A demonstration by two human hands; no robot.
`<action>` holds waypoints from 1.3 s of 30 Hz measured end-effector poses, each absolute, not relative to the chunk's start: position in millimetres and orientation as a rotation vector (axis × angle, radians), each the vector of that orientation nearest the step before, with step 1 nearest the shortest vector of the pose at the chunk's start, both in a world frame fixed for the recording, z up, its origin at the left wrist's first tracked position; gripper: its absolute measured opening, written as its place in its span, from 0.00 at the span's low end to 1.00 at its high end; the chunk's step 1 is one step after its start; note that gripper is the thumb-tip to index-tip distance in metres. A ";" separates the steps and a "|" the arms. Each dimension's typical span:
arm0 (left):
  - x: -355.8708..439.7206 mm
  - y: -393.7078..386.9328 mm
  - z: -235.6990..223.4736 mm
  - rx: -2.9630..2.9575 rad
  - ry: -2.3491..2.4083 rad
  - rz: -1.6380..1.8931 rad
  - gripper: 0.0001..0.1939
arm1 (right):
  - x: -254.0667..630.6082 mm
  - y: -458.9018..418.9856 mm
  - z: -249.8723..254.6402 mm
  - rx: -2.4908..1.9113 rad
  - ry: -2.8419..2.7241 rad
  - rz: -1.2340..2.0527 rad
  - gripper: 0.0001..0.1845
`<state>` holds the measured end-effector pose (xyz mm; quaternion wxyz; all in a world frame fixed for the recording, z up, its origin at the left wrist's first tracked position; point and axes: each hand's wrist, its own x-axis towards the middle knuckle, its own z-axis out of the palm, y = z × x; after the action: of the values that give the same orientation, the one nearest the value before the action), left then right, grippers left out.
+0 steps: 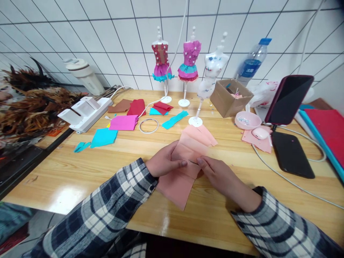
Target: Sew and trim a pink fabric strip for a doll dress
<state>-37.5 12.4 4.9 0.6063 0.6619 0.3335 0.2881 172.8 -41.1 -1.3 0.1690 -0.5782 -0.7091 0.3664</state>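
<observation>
My left hand (168,159) grips a creased sheet of peach-pink crepe paper (178,184), thumb on top and fingers underneath. At the sheet's right edge, my right hand (217,173) pinches the paper between thumb and fingers. A dark slit or torn gap crosses the sheet beside the right fingertips. Another peach piece (208,133) lies on the table just beyond the held sheet. Behind it stands a small white dress form (212,71) dotted with blue and red bits, its round base close to the paper.
Two dressed mini mannequins, one with a red top (161,53) and one in magenta (191,53), stand near the tiled wall. Cut magenta paper (123,122), turquoise paper (104,138) and a bracelet (148,126) lie left. Rightward are a cardboard box (229,98), pink bowl (248,120) and phone (291,154).
</observation>
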 end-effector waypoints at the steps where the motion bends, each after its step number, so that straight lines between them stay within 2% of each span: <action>1: -37.3 12.5 4.4 1.531 0.775 0.656 0.30 | 172.5 -40.8 -1.8 -1.642 -2.013 1.043 0.26; 21: -35.2 12.8 0.6 1.557 0.843 0.601 0.32 | 166.2 -33.8 -0.7 -1.614 -1.984 1.099 0.27; 28: -36.5 12.0 8.2 1.613 0.785 0.709 0.26 | 169.7 -35.0 -1.9 -1.650 -1.953 1.122 0.26; 39: -34.2 11.1 1.2 1.499 0.673 0.734 0.33 | 172.5 -38.1 -2.3 -1.634 -1.961 1.107 0.26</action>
<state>-34.2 11.1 1.2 0.6218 0.6524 0.2930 0.3193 172.5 -38.1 -2.3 0.1786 -0.5780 -0.6935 0.3913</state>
